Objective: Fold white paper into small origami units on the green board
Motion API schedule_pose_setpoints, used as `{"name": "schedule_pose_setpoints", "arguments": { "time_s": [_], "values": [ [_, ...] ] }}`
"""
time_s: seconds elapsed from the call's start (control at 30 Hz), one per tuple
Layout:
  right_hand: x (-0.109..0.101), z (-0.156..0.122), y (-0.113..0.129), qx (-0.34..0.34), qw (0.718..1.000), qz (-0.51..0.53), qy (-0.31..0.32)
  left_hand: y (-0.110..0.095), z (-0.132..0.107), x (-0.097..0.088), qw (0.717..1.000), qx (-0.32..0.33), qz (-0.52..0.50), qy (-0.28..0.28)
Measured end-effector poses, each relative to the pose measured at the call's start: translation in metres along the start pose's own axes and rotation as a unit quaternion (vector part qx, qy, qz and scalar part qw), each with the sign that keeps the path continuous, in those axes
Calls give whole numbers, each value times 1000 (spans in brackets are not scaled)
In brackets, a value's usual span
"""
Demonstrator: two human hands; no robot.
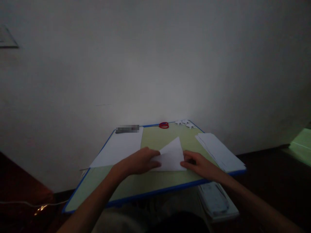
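plainly, the paper (171, 159) is white, folded and pointed.

Folded paper (172, 158) plain white. Left sheet (120, 147) and right-hand stack (221, 151) likewise plain white; cut-outs (190, 125) white too. Tabletop (150, 183) pale yellow-green, unpatterned; edging (157, 193) blue. Scissors (164, 125), red handles. Wall (155, 64) plain grey, dimly lit. Floor (269, 181) very dark brown. Cable (34, 205) whitish. Patch at far left (21, 181), deep red-brown.
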State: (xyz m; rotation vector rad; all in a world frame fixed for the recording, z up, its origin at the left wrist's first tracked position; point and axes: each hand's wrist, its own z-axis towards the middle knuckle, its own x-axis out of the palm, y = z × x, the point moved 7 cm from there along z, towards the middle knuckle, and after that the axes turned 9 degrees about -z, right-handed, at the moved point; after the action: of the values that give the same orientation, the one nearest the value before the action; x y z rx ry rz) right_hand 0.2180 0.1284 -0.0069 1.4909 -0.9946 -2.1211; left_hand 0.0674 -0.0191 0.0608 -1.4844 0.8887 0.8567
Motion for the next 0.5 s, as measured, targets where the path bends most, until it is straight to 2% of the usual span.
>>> {"name": "schedule_pose_setpoints", "arguments": {
  "time_s": [0.1, 0.23, 0.33, 0.5],
  "values": [
    [-2, 0, -3, 20, 999, 39, -28, 6, 14, -7, 998, -23, 51, -32],
    [-3, 0, 3, 22, 997, 47, -54, 6, 17, -12, 993, -28, 70, -93],
    [-3, 0, 4, 14, 997, 41, -67, 12, 13, -9, 996, -36, 30, -75],
    [-2, -1, 6, 1, 999, 17, -46, 18, 6, -12, 999, -42, -20, -28]
  ]
}}
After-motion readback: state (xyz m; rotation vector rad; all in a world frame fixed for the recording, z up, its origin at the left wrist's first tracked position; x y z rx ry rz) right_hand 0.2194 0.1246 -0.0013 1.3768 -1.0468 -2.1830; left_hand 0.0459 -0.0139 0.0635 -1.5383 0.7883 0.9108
